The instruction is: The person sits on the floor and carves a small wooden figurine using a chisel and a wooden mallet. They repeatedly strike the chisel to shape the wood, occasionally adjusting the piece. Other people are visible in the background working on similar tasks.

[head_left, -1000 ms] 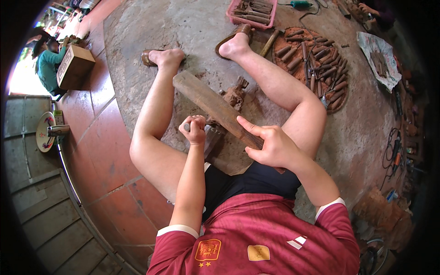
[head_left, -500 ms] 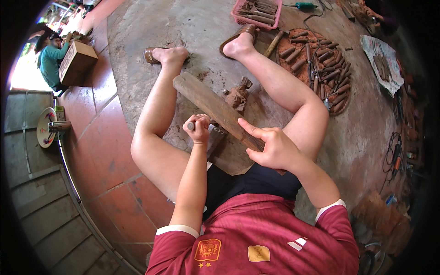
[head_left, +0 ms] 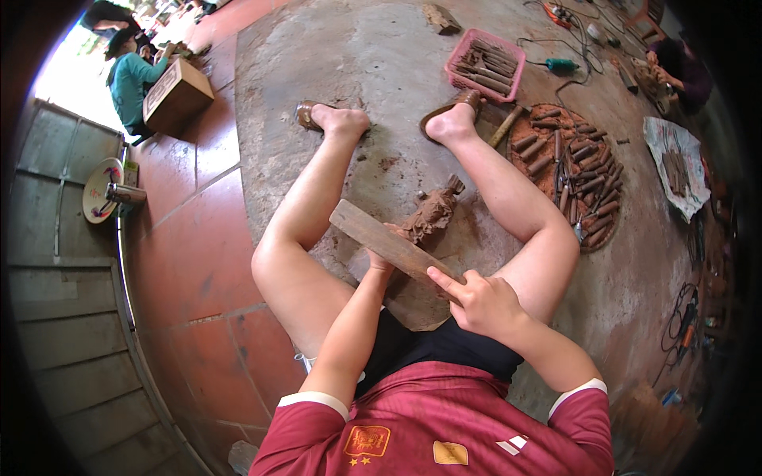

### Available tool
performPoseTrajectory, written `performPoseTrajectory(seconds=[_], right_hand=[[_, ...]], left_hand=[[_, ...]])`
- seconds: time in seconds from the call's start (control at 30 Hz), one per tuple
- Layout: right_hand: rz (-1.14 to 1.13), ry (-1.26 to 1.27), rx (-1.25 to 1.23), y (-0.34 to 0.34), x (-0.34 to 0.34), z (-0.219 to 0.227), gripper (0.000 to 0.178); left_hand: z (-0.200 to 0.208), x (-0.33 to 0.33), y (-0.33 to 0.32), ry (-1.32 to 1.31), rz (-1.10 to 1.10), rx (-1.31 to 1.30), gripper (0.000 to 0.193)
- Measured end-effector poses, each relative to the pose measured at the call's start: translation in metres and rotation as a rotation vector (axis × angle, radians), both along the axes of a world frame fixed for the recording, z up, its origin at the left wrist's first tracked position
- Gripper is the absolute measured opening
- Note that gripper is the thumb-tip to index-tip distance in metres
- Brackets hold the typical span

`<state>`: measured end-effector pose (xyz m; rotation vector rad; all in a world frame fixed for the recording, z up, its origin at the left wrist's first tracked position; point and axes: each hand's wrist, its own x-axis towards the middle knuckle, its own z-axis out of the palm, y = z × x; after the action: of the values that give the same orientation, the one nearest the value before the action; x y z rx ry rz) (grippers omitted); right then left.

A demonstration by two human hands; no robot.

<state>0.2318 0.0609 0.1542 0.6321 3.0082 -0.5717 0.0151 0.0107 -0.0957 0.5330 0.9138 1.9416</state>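
My right hand (head_left: 480, 303) is closed round the near end of a long, flat wooden bat (head_left: 397, 244), its thumb and forefinger lying along the wood. The bat slants up to the left over the floor between my knees. Under and behind it, my left hand (head_left: 381, 260) reaches forward; only the wrist and a bit of the fingers show. Those fingertips lie against a rough, brown, clay-like lump (head_left: 431, 216) with a short stub at its far end. Whether the left hand grips anything is hidden by the bat.
Beyond my right foot is a pink basket (head_left: 520, 78) of brown tools. A hammer (head_left: 506, 127) lies beside a round tray (head_left: 520, 119) of many handled tools. More tools lie on a white sack (head_left: 663, 131). A person (head_left: 131, 83) works at a wooden block at far left; another (head_left: 686, 75) sits far right.
My left hand has moved forward and right, from gripping a rod-like handle to the brown lump, behind the bat. The bat has swung lower and flatter. The view has shifted.
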Motion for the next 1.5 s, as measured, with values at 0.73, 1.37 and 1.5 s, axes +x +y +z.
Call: performPoseTrajectory(seconds=[0.73,1.37,1.5], right_hand=[[-0.180,0.391,-0.170,0.009,0.011,-0.003,0.073],[-0.189,0.402,-0.219,0.004,0.012,-0.007,0.074],[-0.190,0.419,-0.213,0.006,0.013,-0.006,0.073]], left_hand=[[0.102,-0.016,-0.001,0.557,0.310,-0.106,0.021],[0.096,-0.018,-0.004,0.675,0.392,-0.230,0.019],[0.102,-0.019,-0.007,0.635,0.346,-0.131,0.019]])
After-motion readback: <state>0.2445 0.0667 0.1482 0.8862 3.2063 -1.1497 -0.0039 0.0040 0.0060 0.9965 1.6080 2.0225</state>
